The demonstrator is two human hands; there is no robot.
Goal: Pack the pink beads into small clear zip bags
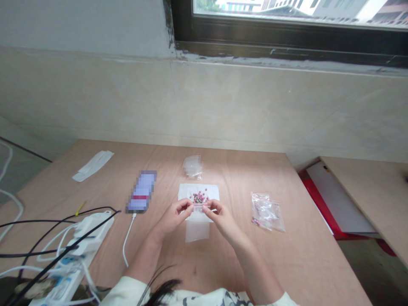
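My left hand [176, 213] and my right hand [219, 216] meet over the middle of a wooden table [242, 178]. Both pinch the top edge of a small clear zip bag [197, 227] with a pink seal strip, which hangs down between them. Just beyond the fingertips lies a white sheet [198, 192] with a little heap of pink beads [200, 197] and small metal parts on it.
A stack of empty clear bags [193, 166] lies behind the sheet. Filled bags of pink bits [267, 211] sit to the right. A phone [142, 191] on a white cable, a power strip [68, 259] with tangled cords and folded white paper [93, 165] lie left.
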